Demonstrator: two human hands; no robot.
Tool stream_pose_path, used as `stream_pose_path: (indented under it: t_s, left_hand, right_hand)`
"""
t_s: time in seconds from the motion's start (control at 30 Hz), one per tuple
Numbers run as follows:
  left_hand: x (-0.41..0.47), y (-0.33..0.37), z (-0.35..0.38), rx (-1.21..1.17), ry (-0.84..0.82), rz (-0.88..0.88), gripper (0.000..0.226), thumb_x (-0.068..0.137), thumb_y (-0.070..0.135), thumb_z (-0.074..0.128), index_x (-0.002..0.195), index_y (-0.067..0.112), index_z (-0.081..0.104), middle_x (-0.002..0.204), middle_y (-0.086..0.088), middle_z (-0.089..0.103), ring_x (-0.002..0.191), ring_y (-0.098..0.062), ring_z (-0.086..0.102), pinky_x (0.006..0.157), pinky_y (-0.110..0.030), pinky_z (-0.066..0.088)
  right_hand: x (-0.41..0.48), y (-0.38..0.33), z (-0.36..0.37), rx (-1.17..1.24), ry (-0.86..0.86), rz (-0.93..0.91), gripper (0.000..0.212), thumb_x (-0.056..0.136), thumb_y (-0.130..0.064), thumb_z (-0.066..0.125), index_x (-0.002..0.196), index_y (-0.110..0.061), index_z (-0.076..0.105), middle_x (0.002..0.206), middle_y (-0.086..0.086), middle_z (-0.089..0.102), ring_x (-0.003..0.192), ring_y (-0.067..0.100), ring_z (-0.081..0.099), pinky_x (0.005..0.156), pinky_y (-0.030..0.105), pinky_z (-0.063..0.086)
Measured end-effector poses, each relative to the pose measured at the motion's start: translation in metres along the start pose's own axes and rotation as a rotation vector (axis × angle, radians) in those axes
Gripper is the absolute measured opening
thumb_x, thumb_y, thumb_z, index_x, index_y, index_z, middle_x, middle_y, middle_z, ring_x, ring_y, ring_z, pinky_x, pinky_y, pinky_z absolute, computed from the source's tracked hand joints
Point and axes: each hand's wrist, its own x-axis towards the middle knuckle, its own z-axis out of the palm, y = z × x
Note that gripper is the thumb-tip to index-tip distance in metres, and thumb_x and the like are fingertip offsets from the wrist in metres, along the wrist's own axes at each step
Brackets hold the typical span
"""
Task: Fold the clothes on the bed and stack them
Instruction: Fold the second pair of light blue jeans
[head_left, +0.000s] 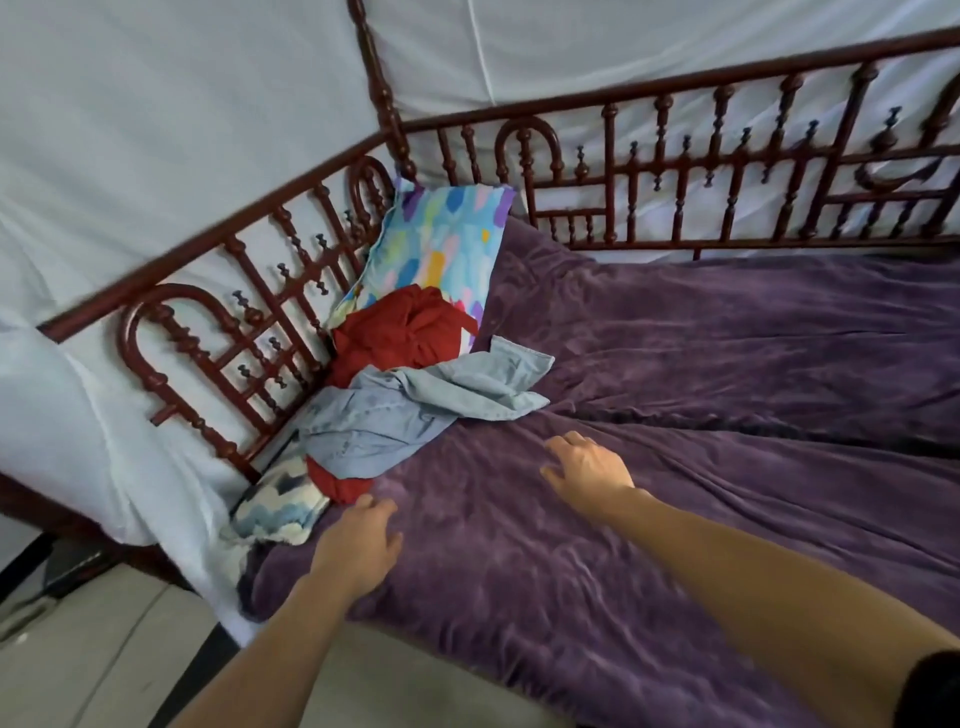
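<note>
Left hand (358, 545) rests palm-down on the purple blanket (675, 467), fingers loosely spread, holding nothing. Just beyond its fingertips lie the unfolded red garment (400, 332) and light-blue garment (415, 410), piled together. Right hand (587, 467) lies open, empty, near the light-blue garment. No writing legible.

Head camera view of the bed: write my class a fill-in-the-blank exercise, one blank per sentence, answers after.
1. The light blue garment lies on top of a crumpled ____ garment.
2. The bed is covered by a ____ blanket.
3. The colourful pillow leans against the wooden ____.
4. The left hand and right hand are both ____, holding nothing.

Answers: red; purple; railing; open
</note>
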Motion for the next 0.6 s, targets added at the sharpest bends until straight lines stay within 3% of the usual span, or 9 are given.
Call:
stream_pose_path:
  t_s: [0.23, 0.33, 0.6]
  left_hand:
    - [0.119, -0.062, -0.023, -0.067, -0.030, -0.024, 0.029, 0.091, 0.033, 0.055, 0.116, 0.018, 0.057, 0.116, -0.002, 0.055, 0.103, -0.020, 0.058, 0.086, -0.036, 0.049]
    - [0.155, -0.094, -0.014, -0.119, -0.042, -0.014, 0.035, 0.092, 0.032, 0.055, 0.123, 0.017, 0.056, 0.122, -0.002, 0.055, 0.109, -0.020, 0.056, 0.091, -0.034, 0.047]
    - [0.283, -0.210, 0.017, -0.082, -0.245, 0.034, 0.035, 0.093, 0.030, 0.051, 0.127, 0.020, 0.051, 0.128, -0.006, 0.054, 0.116, -0.026, 0.054, 0.093, -0.037, 0.046]
  right_hand:
    - [0.113, -0.028, 0.028, -0.004, -0.103, 0.083, 0.045, 0.095, -0.044, 0.046, 0.134, -0.024, 0.045, 0.132, 0.002, 0.049, 0.119, 0.026, 0.050, 0.090, 0.037, 0.045]
    - [0.152, -0.047, 0.044, -0.028, -0.144, 0.107, 0.046, 0.095, -0.044, 0.047, 0.135, -0.023, 0.044, 0.133, 0.002, 0.048, 0.120, 0.025, 0.049, 0.091, 0.038, 0.044]
    - [0.258, -0.114, 0.116, -0.032, -0.176, 0.221, 0.041, 0.095, -0.041, 0.047, 0.130, -0.020, 0.047, 0.126, 0.006, 0.050, 0.115, 0.029, 0.052, 0.084, 0.038, 0.044]
